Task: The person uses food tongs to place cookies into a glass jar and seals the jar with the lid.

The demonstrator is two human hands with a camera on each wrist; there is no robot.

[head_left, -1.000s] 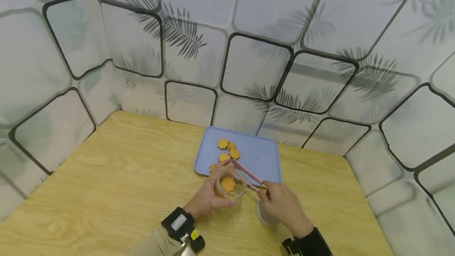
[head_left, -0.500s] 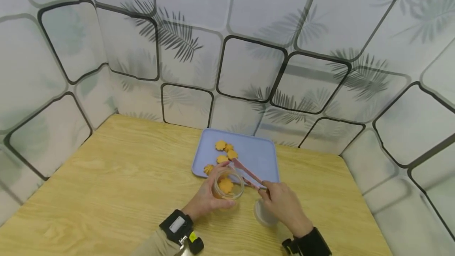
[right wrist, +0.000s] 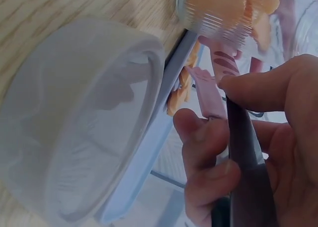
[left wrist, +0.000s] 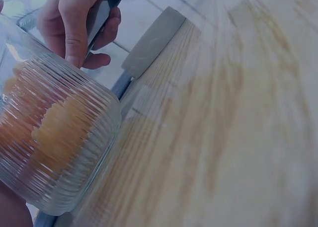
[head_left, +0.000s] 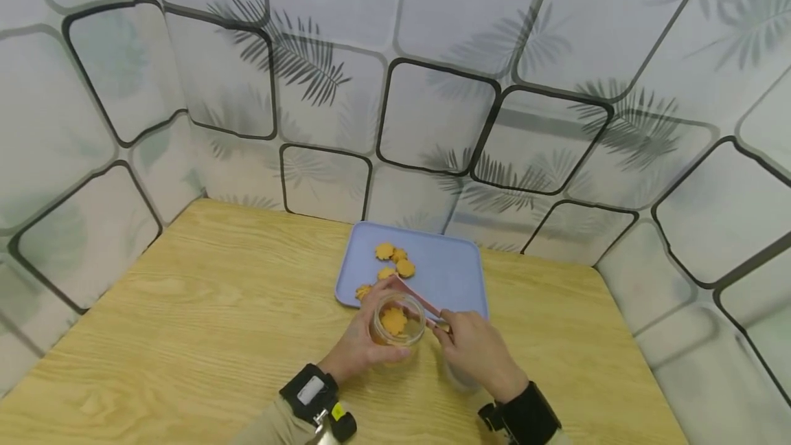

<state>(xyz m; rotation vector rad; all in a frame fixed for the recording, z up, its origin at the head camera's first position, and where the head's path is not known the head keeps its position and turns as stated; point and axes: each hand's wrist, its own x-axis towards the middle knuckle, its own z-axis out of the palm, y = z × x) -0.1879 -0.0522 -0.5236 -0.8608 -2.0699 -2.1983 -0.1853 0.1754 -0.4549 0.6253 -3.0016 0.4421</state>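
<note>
My left hand (head_left: 361, 338) grips a ribbed glass jar (left wrist: 74, 132), tilted, above the table in front of the tray. Scalloped orange cookies (head_left: 394, 320) lie inside it. Tongs (right wrist: 246, 157) with pink tips and a dark, shiny handle are in my right hand (head_left: 478, 352), pinched between thumb and fingers. In the head view the tongs reach left to the far side of the jar's mouth. I cannot tell whether their tips hold a cookie. A whitish round lid (right wrist: 64, 103) lies on the table under my right hand, partly hidden in the head view.
A lavender tray (head_left: 448, 266) stands at the back of the wooden table (head_left: 216, 314). Several cookies (head_left: 405, 268) lie on its left half, some partly behind my left hand. A patterned cloth wall (head_left: 327, 184) rises directly behind the table and at both sides.
My right hand has shifted slightly left with the tongs, whose upper tip has moved from over the tray to near my left fingertips. The jar stays in nearly the same place.
</note>
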